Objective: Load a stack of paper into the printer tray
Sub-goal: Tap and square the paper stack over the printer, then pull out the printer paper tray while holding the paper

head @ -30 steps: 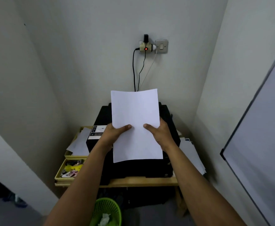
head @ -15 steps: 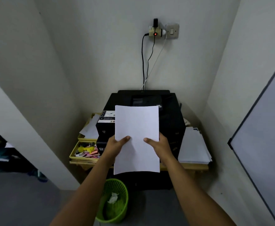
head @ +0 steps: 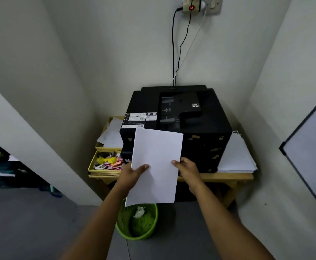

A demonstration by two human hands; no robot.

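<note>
White walls close in a narrow alcove where a wooden counter carries a black printer. Held in front of the printer's face, above the counter's near edge, is the stack of paper, white, tilted slightly so its top leans to the right. The left hand grips the stack's left edge, thumb lying across the top sheet and the fingers curled under it out of sight. The right hand pinches the right edge, thumb tip on the top sheet and the fingers curled behind. Both forearms reach up from the bottom of the view.

On the counter to the right of the printer lies a loose pile of white sheets, touching the printer's side. To the left, a yellow tray holds small coloured stationery, and behind it a second yellow tray holds more white sheets. On the grey floor below the stack stands a green mesh wastebasket with a crumpled white scrap inside. Black and white cables run up the back wall to a socket with a red light.
</note>
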